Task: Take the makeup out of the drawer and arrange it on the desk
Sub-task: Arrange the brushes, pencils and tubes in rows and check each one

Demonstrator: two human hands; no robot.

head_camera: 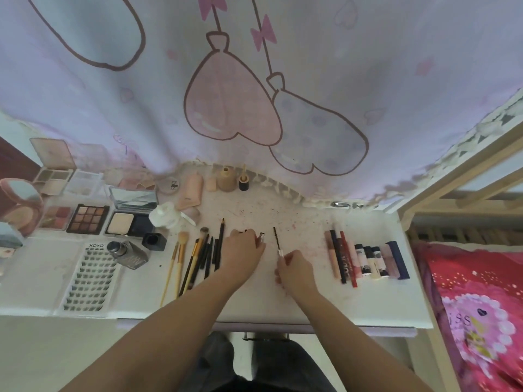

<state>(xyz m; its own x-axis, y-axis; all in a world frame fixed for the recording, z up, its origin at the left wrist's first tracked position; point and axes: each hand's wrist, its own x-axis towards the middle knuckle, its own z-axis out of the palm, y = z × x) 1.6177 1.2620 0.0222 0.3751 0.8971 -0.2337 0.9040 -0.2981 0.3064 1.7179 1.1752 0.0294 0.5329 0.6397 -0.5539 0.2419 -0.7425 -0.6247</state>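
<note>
Head view: on the desk (283,301), the right hand (295,271) pinches a mascara wand (277,241) by its silvery base, brush pointing far. The left hand (243,251) curls round the tube (261,238), just left of the wand. Probably best to steady the tube, guide the brush straight in, then lay it beside the brushes (198,256).

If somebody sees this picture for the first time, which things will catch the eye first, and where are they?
First, the big curtain with pink and lilac heart balloons, hanging behind the white desk. Then the two hands at the desk's middle: the right hand pinches a thin mascara wand, and the left hand holds a small tube. Brushes lie left of them, lipsticks right.
</note>
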